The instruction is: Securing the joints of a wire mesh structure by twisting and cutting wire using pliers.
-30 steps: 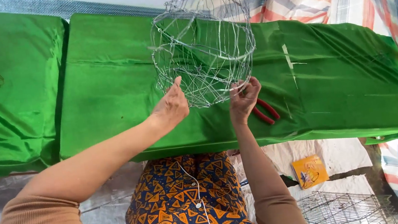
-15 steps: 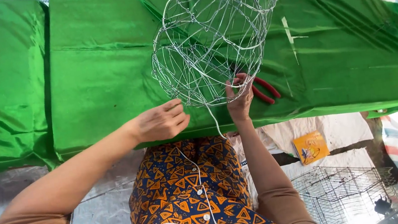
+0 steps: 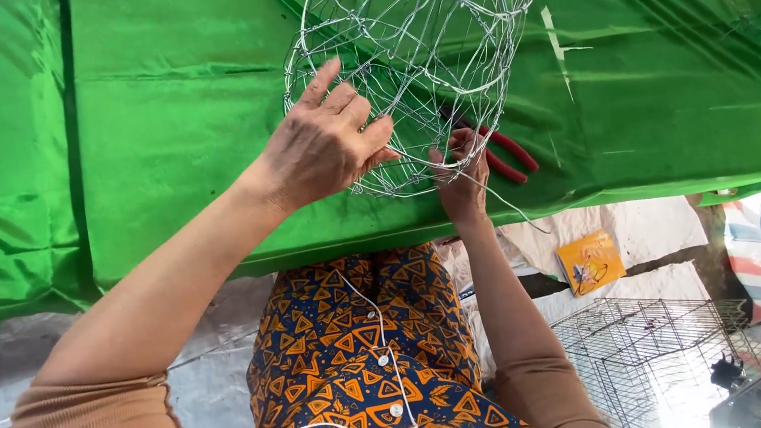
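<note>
Since the earlier frame the left hand (image 3: 324,143) has been shifted from the near edge of the green-covered counter (image 3: 176,123) up onto the wire cage (image 3: 419,54), and the cage has been brought closer to the body and tipped further over.

Left hand: laid against the cage's lower left side, fingers spread and curled over the wires — grasping the frame, not clenched. Right hand (image 3: 460,170): set at the cage's bottom rim, just beside the left hand, fingertips pinched on a wire there; whether a loose strand trailing off to its right is held by it cannot be told.

Cage: held tilted above the counter between the two hands, its rounded hoops and uprights already bound into a full shape. Work is judged well advanced — the body is formed, and attention is confined to the bottom rim, where a wire end appears not yet tied in or trimmed.

Red-handled pliers (image 3: 503,150) are lying on the counter just beyond the right hand, seen through the wires, untouched. A finished rectangular cage (image 3: 659,354) and a small yellow packet (image 3: 590,263) are noted on the ground below the right forearm.
</note>
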